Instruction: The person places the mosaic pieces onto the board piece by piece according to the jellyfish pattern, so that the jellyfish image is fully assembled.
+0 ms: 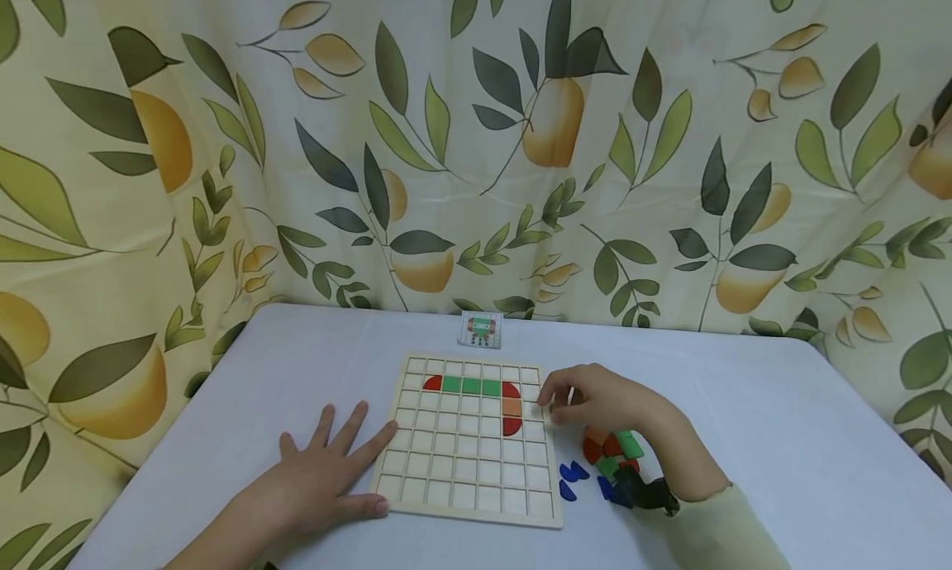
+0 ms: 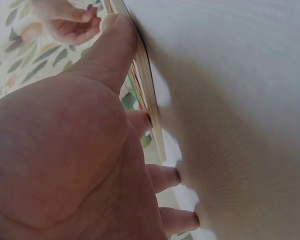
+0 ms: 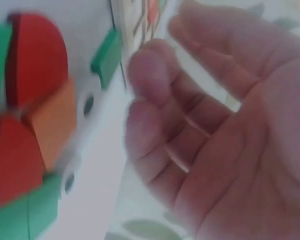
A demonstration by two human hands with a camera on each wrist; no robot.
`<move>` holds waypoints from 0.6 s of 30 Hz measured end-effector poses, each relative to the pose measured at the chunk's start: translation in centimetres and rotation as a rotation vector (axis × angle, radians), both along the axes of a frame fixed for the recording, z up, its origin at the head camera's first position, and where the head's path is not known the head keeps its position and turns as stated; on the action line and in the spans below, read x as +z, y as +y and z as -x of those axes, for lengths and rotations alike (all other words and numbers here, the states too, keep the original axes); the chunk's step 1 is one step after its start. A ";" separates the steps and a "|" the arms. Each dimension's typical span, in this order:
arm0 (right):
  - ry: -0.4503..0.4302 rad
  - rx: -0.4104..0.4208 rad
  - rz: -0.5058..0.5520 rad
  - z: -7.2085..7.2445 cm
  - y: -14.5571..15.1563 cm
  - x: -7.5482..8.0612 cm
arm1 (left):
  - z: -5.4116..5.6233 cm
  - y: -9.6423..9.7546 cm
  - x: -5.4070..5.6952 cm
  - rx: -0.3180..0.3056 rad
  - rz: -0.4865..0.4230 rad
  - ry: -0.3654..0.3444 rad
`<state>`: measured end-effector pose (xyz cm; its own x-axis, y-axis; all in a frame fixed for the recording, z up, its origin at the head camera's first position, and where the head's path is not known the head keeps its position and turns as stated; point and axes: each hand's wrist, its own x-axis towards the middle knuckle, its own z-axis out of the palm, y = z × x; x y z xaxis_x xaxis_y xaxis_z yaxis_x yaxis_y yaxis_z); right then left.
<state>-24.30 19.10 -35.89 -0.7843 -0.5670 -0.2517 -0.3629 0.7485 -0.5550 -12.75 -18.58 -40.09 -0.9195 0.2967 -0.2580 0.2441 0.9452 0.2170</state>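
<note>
A pale wooden grid board (image 1: 470, 468) lies on the table, holding a short row of red and green pieces (image 1: 472, 386) near its far side. An orange square (image 1: 511, 406) and a red rounded piece (image 1: 511, 426) run down from the row's right end. My left hand (image 1: 316, 475) is spread flat at the board's left side, thumb and index fingertip right at its edge. Over the board's right edge hovers my right hand (image 1: 595, 396), its fingers loosely bent. No piece shows between those fingers (image 3: 150, 75) in the right wrist view.
Right of the board lies a pile of loose red, orange and green pieces (image 1: 611, 446), with several blue curved pieces (image 1: 568, 473) nearby. A small picture card (image 1: 480, 330) sits behind the board. Patterned curtain (image 1: 476, 140) hangs along the table's (image 1: 312, 347) far edge.
</note>
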 end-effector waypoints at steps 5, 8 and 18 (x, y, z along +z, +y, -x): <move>-0.007 -0.085 -0.050 0.3 1.6 0.2 | -0.1 0.0 0.2 0.000 -0.002 0.001; 0.007 -0.101 -0.046 0.5 2.2 0.0 | -0.1 -0.1 0.2 -0.002 -0.004 0.002; 0.023 -0.113 -0.049 0.8 1.4 -1.4 | -0.3 0.0 0.4 -0.001 -0.024 0.000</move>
